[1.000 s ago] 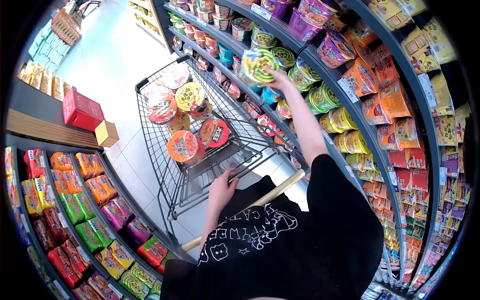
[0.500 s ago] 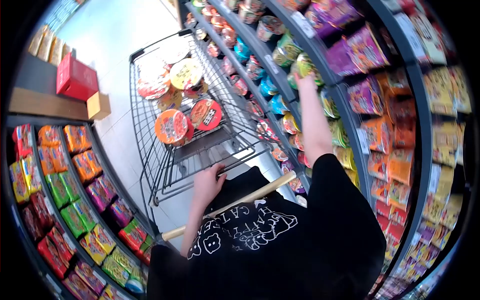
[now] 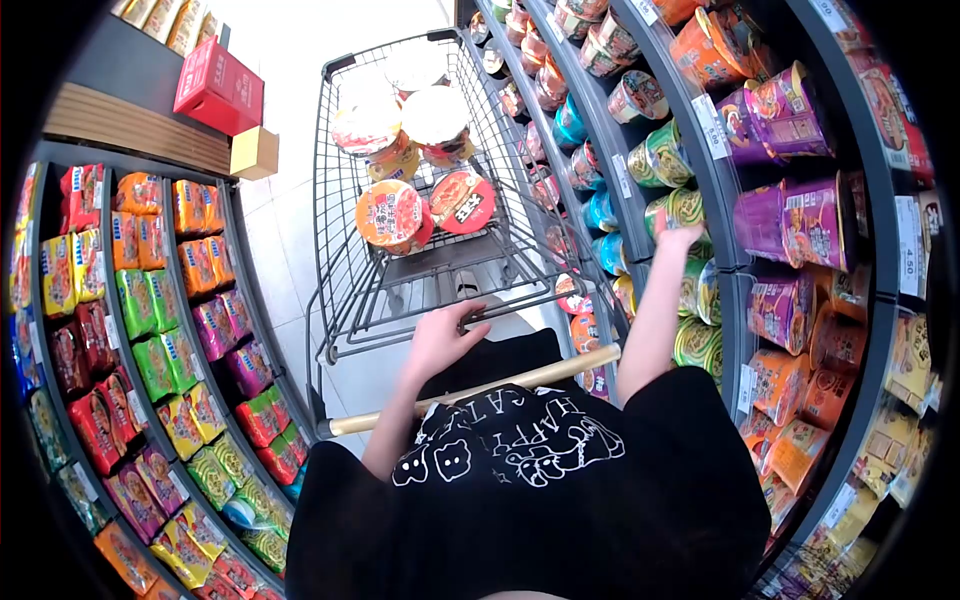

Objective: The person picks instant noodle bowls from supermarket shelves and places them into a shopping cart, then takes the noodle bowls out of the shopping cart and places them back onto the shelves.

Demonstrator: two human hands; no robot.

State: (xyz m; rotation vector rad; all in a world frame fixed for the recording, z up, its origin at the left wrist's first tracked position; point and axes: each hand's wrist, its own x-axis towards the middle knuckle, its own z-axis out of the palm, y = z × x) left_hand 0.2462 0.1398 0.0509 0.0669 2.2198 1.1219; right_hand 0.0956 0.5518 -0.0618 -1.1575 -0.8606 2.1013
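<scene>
The right hand [image 3: 680,238] meets a green noodle cup [image 3: 684,207], right of centre; its grip is unclear. A square hold around the sides seems safest. The left hand [image 3: 446,336], fingers parted, holds nothing visible.

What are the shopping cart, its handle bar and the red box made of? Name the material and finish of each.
Shopping cart: likely metal, dark satin coating; thin, stiff wires form its mesh.
Handle bar: smooth, pale tan; plastic or coated metal, I can't tell which.
Red box: probably printed cardboard, slightly glossy; flat sides, crisp edges, pale lettering.
</scene>
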